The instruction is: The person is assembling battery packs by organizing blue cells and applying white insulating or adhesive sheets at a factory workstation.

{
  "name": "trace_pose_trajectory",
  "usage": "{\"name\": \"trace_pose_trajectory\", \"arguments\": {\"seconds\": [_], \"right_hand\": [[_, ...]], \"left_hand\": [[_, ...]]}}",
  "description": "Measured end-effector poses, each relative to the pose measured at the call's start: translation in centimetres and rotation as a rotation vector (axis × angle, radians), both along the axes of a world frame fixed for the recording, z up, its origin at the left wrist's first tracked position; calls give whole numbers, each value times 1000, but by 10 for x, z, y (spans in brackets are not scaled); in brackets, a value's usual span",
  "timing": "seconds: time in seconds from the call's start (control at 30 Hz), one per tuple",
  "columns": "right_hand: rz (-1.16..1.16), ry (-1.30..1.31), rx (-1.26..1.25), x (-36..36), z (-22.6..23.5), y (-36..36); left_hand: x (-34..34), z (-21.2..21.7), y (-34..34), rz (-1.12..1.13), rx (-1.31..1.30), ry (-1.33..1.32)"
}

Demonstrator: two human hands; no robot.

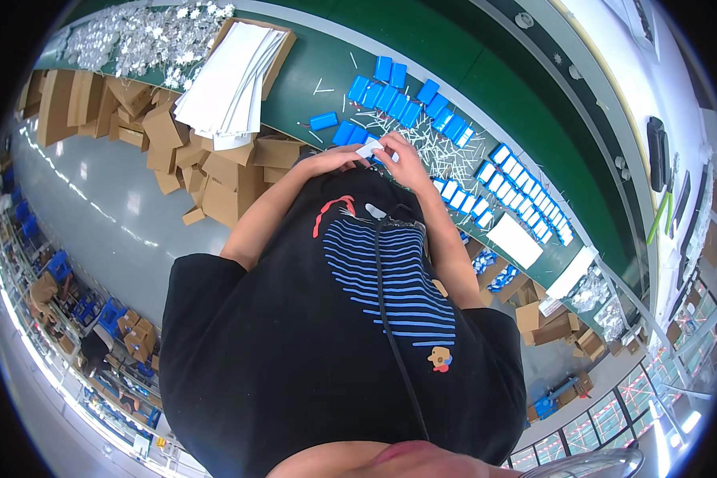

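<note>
Where the black shirt [295,319] ends, close against the near edge of the work table, the two bare hands meet over a small white piece [367,150]. The right hand [404,161] has its thumb and forefinger pinched together on that piece, just in front of the body. The left hand [339,161] reaches in from the other side with its fingers curled beside the same piece; how firmly they close on it, I cannot tell.

Just beyond the hands, loose white strips [434,151] lie scattered in a pile on the green table [304,89]. Blue packs [387,99] stand around the pile, most of them side by side in uneven rows, with one lying apart toward the left. To the right, packs with white faces [495,183] sit in close rows, and a white sheet [515,240] lies near them.

Farther left along the table, a stack of white paper [227,76] rests in a shallow cardboard box [279,60]. Past it spreads a heap of silvery white parts [147,40]. Brown cartons [223,183] crowd below the table edge on the grey floor [127,195].
</note>
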State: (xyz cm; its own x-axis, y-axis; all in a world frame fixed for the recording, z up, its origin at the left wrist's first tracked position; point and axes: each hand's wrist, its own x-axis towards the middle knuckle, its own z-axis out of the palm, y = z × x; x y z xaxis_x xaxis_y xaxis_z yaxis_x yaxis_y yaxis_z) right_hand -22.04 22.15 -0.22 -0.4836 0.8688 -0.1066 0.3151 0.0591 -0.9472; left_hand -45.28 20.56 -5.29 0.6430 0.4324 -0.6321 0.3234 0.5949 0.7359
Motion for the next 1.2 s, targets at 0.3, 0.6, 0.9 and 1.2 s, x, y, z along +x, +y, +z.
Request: {"name": "trace_pose_trajectory", "arguments": {"seconds": [0.3,0.6,0.9,1.2], "right_hand": [[-236,-502,111,-14,-42,22],[127,-651,-83,-56,-49,32],[191,-702,-70,-67,-67,33],[235,-814,196,-75,-73,36]], "left_hand": [[-47,2,-13,690,26,-82],[-49,8,-34,518,376,436],[-52,4,-42,250,739,602],[-36,5,-24,-275,841,840]]}}
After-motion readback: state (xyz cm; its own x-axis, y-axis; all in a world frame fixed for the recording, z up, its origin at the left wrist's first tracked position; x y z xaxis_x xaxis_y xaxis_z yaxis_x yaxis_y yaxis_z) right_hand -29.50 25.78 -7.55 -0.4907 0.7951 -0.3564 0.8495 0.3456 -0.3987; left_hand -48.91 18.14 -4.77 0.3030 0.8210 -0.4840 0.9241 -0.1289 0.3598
